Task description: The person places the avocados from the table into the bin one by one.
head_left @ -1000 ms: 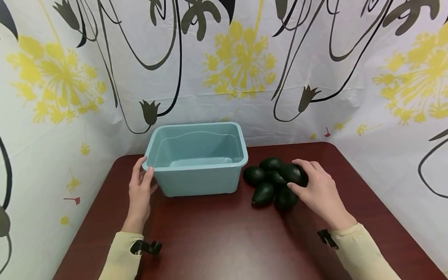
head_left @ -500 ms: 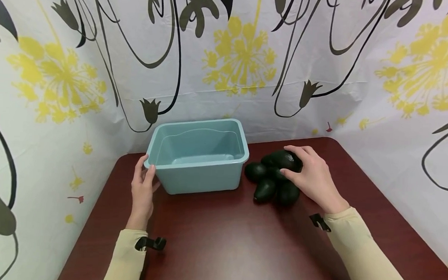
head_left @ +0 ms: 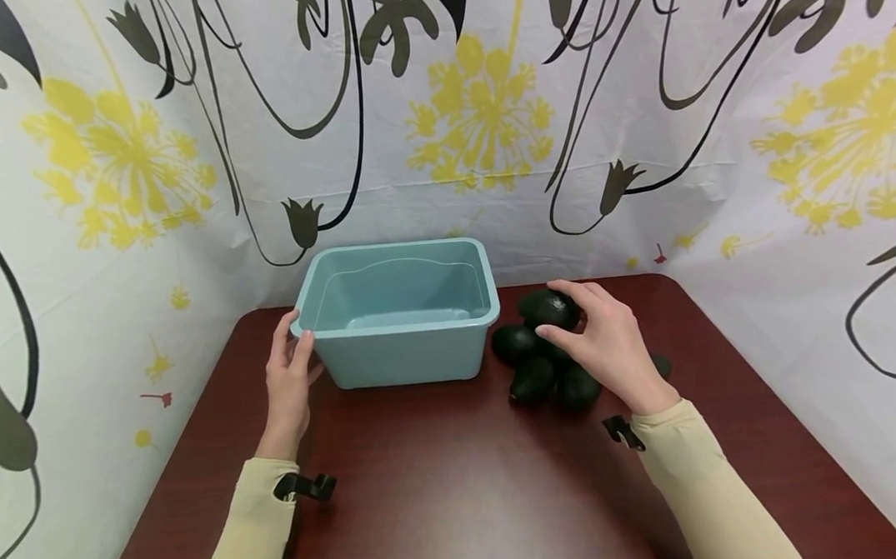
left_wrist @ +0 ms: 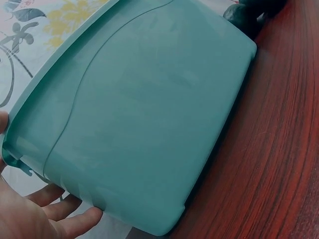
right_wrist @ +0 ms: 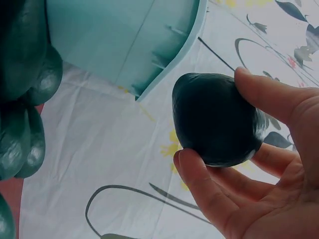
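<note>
A light blue plastic basin stands on the table, with its inside bare in the head view. At the basin's front left corner, my left hand grips the rim; in the left wrist view several fingers lie against the wall below the rim. My right hand holds a dark green avocado between thumb and fingers. In the right wrist view this avocado is apart from the others. Below and beside it, several more avocados lie bunched on the table, partly hidden by the right hand.
The dark red wooden table stretches in front of the basin. One avocado shows behind the right wrist. A white patterned cloth hangs close behind the table and along both sides.
My right hand has moved left and slightly up, carrying the avocado over the bunch towards the basin. An avocado behind the right wrist has come into view. The left hand keeps its grip.
</note>
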Demonstrator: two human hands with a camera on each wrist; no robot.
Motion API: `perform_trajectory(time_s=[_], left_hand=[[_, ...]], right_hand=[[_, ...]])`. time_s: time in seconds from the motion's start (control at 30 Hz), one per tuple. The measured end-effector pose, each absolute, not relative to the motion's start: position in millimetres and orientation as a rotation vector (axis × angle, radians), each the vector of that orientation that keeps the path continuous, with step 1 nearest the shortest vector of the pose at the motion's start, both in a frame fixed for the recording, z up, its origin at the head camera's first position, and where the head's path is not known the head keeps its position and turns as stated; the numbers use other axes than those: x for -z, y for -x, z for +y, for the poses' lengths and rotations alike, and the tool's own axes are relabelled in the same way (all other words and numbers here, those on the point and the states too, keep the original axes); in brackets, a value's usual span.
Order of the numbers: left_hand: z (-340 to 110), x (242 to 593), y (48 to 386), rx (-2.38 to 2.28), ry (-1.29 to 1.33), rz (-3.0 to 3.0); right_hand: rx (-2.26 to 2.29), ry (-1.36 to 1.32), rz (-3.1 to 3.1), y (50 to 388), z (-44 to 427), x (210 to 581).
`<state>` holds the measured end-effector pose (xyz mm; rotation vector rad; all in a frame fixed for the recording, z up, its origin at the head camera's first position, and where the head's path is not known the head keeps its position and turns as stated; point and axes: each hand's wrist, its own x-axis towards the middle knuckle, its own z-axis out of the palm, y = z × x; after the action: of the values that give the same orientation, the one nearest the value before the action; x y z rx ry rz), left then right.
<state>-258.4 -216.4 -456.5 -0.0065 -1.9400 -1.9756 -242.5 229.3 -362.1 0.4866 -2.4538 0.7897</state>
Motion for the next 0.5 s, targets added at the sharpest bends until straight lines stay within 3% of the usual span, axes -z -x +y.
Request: perform_trajectory(time_s=[0.5], left_hand=[[-217.6, 456.5, 257.6, 1.959, 0.037, -1.943]], right_hand=[[-0.802, -0.604, -2.448, 252.8, 205.9, 344.1]])
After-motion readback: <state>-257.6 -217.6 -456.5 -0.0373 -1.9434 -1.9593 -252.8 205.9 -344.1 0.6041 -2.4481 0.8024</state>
